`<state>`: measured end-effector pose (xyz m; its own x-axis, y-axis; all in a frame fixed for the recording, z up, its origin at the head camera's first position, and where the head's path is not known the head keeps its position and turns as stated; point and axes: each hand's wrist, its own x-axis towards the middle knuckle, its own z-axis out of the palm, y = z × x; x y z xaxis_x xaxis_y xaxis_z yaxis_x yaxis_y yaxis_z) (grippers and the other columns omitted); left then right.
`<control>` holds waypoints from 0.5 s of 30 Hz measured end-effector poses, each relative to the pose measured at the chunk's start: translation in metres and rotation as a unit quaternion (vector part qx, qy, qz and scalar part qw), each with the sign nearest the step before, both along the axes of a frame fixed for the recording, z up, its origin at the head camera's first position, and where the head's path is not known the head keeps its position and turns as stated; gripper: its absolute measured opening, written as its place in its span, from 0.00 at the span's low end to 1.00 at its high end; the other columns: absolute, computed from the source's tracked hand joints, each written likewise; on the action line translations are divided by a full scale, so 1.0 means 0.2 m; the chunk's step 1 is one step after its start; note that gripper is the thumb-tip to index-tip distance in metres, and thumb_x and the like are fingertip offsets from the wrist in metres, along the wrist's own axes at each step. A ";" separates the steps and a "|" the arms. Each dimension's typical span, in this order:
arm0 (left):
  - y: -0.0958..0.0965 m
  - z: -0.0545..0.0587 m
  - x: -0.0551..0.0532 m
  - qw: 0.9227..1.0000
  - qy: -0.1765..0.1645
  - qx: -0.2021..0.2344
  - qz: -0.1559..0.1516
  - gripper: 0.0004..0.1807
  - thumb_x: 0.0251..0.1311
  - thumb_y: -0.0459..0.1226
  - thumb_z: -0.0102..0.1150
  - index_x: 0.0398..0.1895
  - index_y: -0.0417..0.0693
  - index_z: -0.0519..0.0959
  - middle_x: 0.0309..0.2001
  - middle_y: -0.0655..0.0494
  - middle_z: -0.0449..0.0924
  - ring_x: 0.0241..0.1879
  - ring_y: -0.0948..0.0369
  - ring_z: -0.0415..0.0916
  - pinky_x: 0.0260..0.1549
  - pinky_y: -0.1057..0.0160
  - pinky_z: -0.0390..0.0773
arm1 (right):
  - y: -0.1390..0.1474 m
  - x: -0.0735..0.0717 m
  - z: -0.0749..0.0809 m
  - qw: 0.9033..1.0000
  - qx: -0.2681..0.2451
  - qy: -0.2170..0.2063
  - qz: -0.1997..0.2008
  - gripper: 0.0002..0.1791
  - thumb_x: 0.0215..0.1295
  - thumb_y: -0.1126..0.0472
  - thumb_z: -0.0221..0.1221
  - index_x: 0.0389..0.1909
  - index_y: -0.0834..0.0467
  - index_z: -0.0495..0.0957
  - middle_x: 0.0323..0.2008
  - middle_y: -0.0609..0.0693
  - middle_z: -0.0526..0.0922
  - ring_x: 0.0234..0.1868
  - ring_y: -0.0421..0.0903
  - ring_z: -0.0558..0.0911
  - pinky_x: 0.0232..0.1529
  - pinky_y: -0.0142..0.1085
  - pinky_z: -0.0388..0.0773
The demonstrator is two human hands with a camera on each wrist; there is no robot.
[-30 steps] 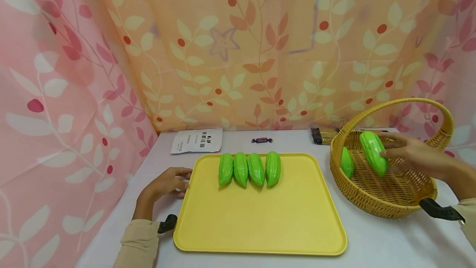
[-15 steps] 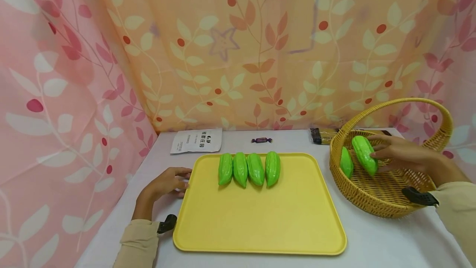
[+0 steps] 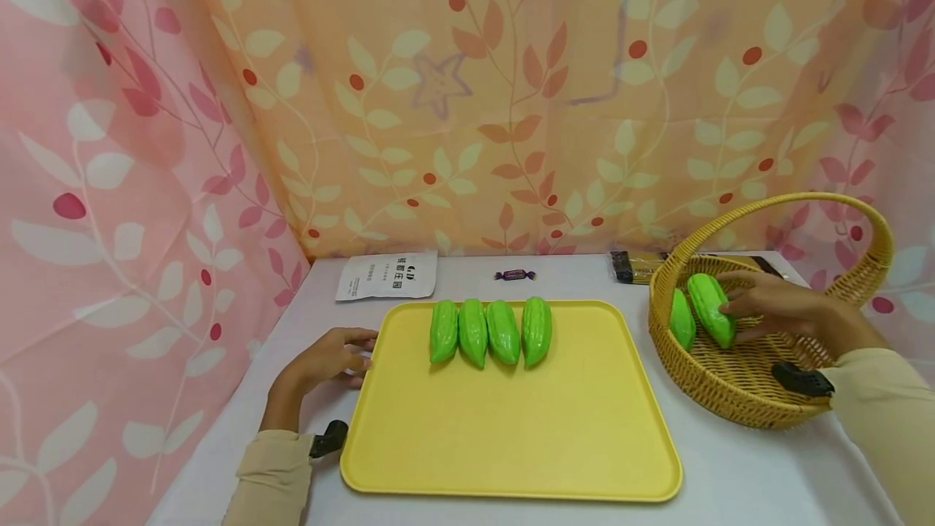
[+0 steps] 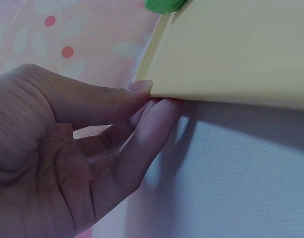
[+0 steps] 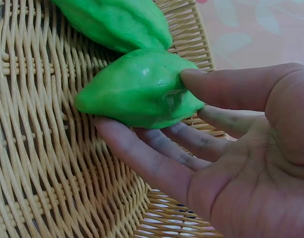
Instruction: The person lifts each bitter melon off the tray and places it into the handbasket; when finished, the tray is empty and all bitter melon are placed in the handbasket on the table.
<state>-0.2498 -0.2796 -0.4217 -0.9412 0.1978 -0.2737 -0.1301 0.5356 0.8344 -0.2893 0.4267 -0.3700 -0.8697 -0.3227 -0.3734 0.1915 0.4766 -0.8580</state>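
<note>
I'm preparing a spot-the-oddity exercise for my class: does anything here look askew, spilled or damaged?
Nothing looks spilled or damaged. Slightly uneven, though: on the yellow rectangular tray, the rightmost glossy green ridged gourd lies a little apart, while the other three touch or nearly touch.

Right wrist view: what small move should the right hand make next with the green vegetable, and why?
Probably ease the right hand open gently and let the held vegetable settle: it looks low inside the basket, alongside the second vegetable. Whether its weight rests there yet is hard to tell.
</note>
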 end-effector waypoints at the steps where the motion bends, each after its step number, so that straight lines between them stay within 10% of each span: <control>1: 0.00 0.00 0.00 1.000 0.000 0.000 0.000 0.36 0.60 0.26 0.62 0.75 0.33 0.70 0.64 0.38 0.77 0.37 0.56 0.82 0.38 0.58 0.88 | 0.00 0.00 0.00 1.000 0.003 0.000 0.000 0.51 0.77 0.65 0.55 0.82 0.72 0.27 0.76 0.86 0.36 0.63 0.59 0.78 0.56 0.59 0.84; 15: 0.00 0.01 0.01 1.000 0.005 -0.009 -0.001 0.36 0.60 0.27 0.61 0.75 0.33 0.70 0.65 0.38 0.76 0.37 0.56 0.82 0.38 0.58 0.87 | -0.01 -0.01 -0.04 1.000 0.013 -0.003 -0.005 0.49 0.79 0.64 0.54 0.82 0.72 0.29 0.75 0.83 0.46 0.60 0.55 0.79 0.55 0.58 0.85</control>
